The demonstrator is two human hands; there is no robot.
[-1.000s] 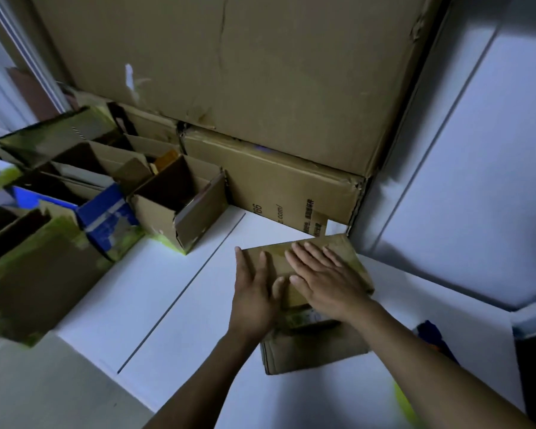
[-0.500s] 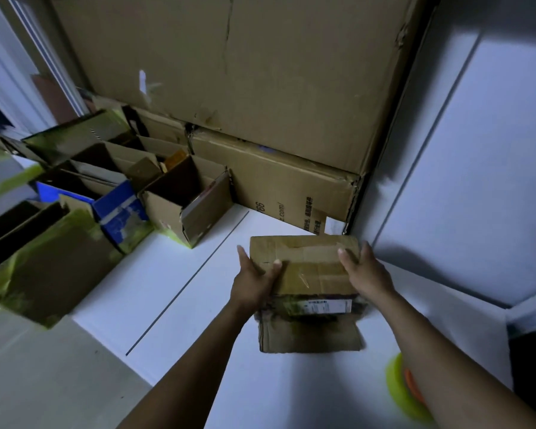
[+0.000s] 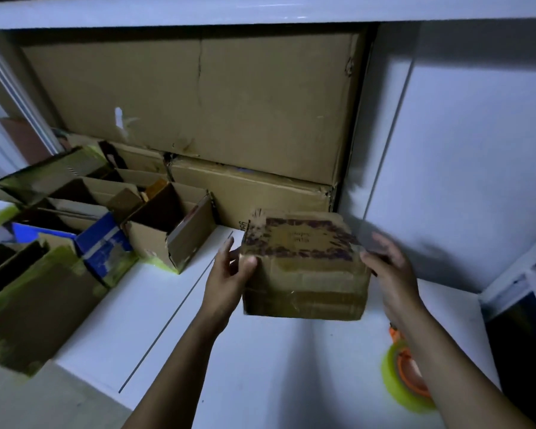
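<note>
Dim light, wide view. My landmark is the big carton (image 3: 198, 97) that fills the back of the recess.

The small box (image 3: 304, 274) is forward of the big carton, below its lower right corner and nearer to me. It is closed, with a brown taped face toward me and a dark purple print on top. A shadow lies under it. I cannot tell whether its base touches the white shelf (image 3: 260, 382) or hangs just clear of it.

The left hand (image 3: 229, 274) is grasping the small box at its left edge. The thumb (image 3: 249, 261) is curled onto the near face and the fingers lie along the side wall.

The right hand (image 3: 390, 267) is wrapped on the opposite side of the small box. Its thumb is at the near upper corner, and its fingers are smeared by blur past the far edge. I read it as a hold.

- The flat carton (image 3: 251, 193) lies directly under the big carton, touching it.
- The open box (image 3: 167, 230) stands forward of the big carton's lower left part, with its flaps up.
- The blue box (image 3: 102, 243) is forward of the big carton and further left, just beside the open box.
- The tape roll (image 3: 396, 388), yellow-green with an orange core, lies flat well forward of the big carton's right edge. The right forearm partly hides it.
- The wall panel (image 3: 477, 150) runs along the big carton's right side.
</note>
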